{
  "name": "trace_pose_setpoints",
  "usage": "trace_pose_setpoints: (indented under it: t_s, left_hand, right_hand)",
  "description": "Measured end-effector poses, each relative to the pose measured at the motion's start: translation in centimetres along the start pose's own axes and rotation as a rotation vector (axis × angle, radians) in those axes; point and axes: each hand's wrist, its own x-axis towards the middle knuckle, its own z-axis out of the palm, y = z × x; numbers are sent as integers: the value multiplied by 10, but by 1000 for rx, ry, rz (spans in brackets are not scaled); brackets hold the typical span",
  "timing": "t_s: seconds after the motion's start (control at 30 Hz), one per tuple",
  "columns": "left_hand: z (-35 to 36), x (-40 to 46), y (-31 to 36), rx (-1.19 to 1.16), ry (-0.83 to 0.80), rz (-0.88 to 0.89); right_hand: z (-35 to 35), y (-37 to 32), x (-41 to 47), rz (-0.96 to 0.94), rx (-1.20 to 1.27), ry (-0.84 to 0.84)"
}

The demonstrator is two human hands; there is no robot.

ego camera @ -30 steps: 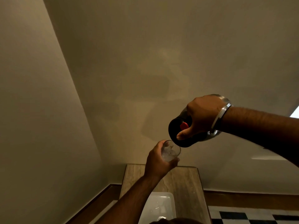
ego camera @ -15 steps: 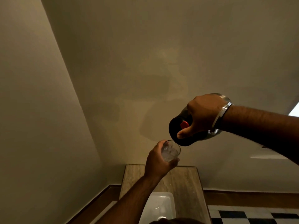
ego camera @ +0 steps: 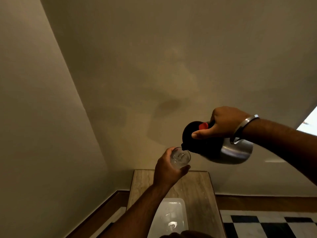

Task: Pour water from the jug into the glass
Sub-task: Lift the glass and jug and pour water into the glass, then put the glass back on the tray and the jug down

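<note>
The right hand (ego camera: 224,122) grips the jug (ego camera: 217,145) from above, its fingers (ego camera: 202,133) wrapped around the black top near a red button (ego camera: 203,126), the thumb lying along the dark lid. The jug is tipped well over to the left, so its steel body (ego camera: 236,152) points right and its black spout (ego camera: 184,146) dips down at the rim of the glass (ego camera: 180,158). A metal bangle (ego camera: 243,124) sits on the right wrist.

The left hand (ego camera: 167,170) holds the glass up in the air, below and to the left of the jug, with its fingers curled closed around the far side and the thumb on the near side. The glass is clear and roughly upright, with pale glints inside it (whether these are water or only reflections cannot be told, and no stream is plainly visible). The spout appears to touch or nearly touch the glass rim.

Beneath both hands stands a narrow table (ego camera: 197,189) with a stone-like beige top, pushed against the wall. A white rectangular tray (ego camera: 171,215) rests on the near part of it, partly behind the left forearm. To the right of the table the floor (ego camera: 267,224) shows black and white squares, with a brown skirting strip along the wall.
</note>
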Motion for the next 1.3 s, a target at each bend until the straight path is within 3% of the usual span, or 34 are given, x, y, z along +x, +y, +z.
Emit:
trace_pose_setpoints:
  t_s: [0.13, 0.4, 0.57, 0.77, 1.3]
  left_hand:
    - [-2, -2, -7, 10, -4, -45]
    - [-1, -8, -43, 3, -25, -143]
    - [-2, -14, -71, -11, -50, -225]
    - [-3, -19, -102, 60, -53, -248]
    - [70, -69, -213, 393, -4, -378]
  right_hand:
    - [28, 14, -2, 120, 245, -19]
    - [122, 35, -23, 456, 796, 129]
    - [183, 30, -34, 668, 1003, 239]
    - [240, 26, -44, 806, 1106, 374]
    - [421, 96, -73, 934, 1234, 447]
